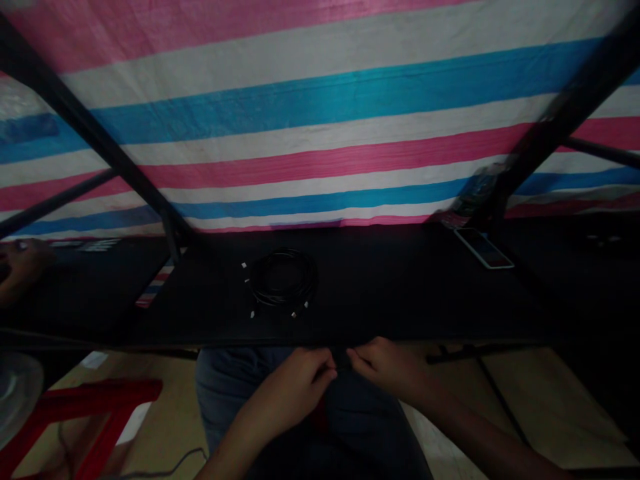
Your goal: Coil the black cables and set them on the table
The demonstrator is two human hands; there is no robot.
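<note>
My left hand point(305, 380) is over my lap, just below the front edge of the black table point(390, 287), with thumb and fingers pinched together. Opposite it, my right hand point(383, 365) pinches too, a short gap away. A thin dark strand seems to run between the fingertips, but it is too dim to name. On the table ahead and to the left lies a coiled black cable point(310, 283), its light-coloured connector ends sticking out of the loop. Neither hand touches this coil.
A phone point(484, 249) lies at right, beside a dark slanted post point(545, 133) and crumpled clear plastic point(477, 190). Another person's hand point(25, 263) works at far left. A red stool point(123, 393) stands below. Striped sheeting point(310, 167) hangs behind the table.
</note>
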